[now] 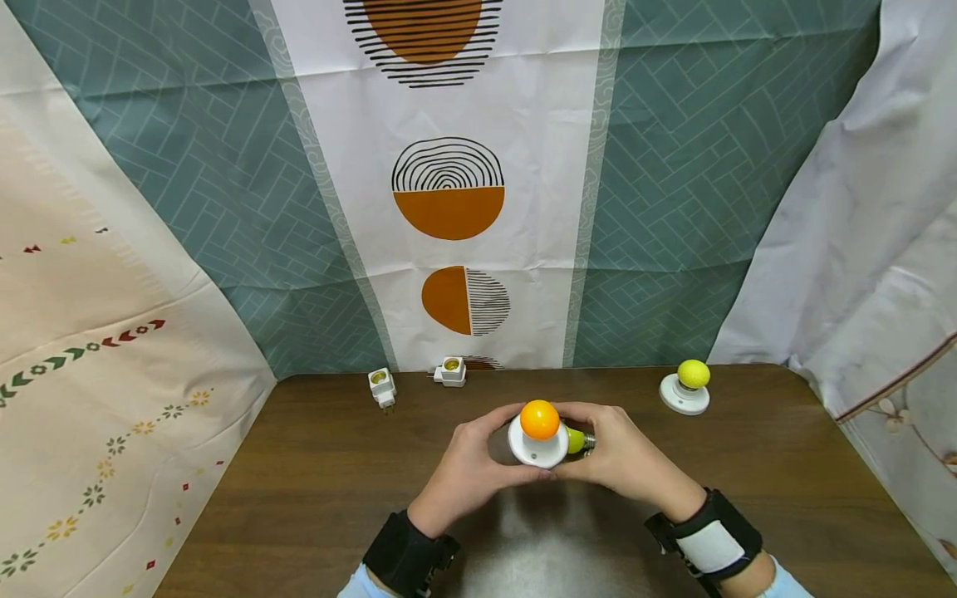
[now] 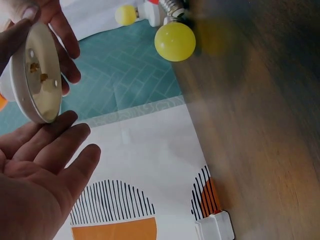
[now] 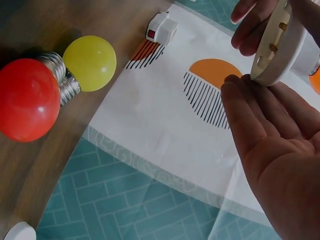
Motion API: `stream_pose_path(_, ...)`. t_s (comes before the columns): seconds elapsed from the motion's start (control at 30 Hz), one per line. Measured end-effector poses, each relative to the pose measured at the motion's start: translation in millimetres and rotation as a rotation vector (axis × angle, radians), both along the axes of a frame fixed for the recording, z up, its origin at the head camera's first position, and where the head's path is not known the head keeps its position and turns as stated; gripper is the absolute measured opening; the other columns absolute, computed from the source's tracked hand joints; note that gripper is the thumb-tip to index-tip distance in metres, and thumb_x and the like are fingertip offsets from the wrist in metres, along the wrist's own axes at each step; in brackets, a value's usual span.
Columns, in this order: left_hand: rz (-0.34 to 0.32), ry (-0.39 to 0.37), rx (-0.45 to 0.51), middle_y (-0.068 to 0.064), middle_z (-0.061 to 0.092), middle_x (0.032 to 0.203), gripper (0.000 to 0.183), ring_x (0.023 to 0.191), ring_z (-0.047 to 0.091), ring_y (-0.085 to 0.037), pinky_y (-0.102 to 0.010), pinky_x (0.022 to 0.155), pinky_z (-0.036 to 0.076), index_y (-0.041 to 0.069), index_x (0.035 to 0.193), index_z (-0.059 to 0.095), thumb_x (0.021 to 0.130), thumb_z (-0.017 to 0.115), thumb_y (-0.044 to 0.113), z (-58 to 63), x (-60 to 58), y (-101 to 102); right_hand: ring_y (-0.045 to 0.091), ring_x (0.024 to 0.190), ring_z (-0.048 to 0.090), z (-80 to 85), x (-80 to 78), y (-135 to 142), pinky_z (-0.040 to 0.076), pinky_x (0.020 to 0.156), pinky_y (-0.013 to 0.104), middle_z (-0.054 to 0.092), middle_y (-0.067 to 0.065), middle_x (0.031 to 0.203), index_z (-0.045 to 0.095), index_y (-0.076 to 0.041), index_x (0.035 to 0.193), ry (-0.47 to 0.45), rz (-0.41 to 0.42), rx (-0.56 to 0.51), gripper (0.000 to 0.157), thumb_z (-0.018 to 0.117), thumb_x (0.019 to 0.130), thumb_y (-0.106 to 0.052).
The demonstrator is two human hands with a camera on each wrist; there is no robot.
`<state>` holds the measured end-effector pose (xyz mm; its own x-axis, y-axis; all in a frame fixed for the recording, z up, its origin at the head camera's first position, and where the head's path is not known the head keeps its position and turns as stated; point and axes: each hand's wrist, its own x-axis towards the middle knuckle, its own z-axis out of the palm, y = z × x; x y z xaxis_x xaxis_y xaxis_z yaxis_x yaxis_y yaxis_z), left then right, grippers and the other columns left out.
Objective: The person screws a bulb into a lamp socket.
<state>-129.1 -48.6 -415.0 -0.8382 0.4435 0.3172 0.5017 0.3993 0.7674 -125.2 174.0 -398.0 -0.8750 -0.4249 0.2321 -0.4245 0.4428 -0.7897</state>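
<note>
Both hands hold a round white lamp holder (image 1: 534,453) by its rim, raised above the table, with an orange bulb (image 1: 539,419) seated upright in it. The left hand (image 1: 473,457) has fingers and thumb on one side of the rim; the right hand (image 1: 616,453) has the other side. Seen from below in the left wrist view, the holder's hollow underside (image 2: 44,75) shows brass contacts. Below the holder, a loose yellow bulb (image 3: 90,62) and a red bulb (image 3: 27,100) lie on the table with their screw bases together; the right hand hides the red one in the head view.
Two white plug-in sockets (image 1: 382,388) lie at the back left of the brown table (image 1: 314,498). A second round lamp holder (image 1: 684,400) with a yellow bulb (image 1: 693,374) stands at the back right. Fabric hangs behind the table and at both sides.
</note>
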Motion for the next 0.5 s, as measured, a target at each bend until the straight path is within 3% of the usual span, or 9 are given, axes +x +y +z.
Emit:
stream_pose_path(0.27, -0.051, -0.028, -0.076, 0.016, 0.046, 0.131, 0.08, 0.119, 0.042, -0.003, -0.034, 0.097, 0.034, 0.027, 0.136, 0.044, 0.067, 0.075, 0.053, -1.1, 0.1, -2.5, 0.004, 0.102, 0.054, -0.1, 0.9, -1.8, 0.043, 0.088, 0.03, 0.057, -0.02, 0.114, 0.056, -0.034, 0.119, -0.021, 0.031, 0.014, 0.067, 0.084, 0.059, -0.044)
stream_pose_path(0.5, -0.08, -0.062, -0.108, 0.01, 0.043, 0.137, 0.078, 0.125, 0.036, -0.007, -0.038, 0.099, 0.032, 0.032, 0.136, 0.043, 0.068, 0.073, 0.055, -2.0, 1.1, -4.5, 0.002, 0.1, 0.053, -0.5, 1.5, -4.0, 0.044, 0.085, 0.029, 0.056, -0.022, 0.112, 0.057, -0.031, 0.119, -0.015, 0.015, 0.047, 0.073, 0.087, 0.054, -0.043)
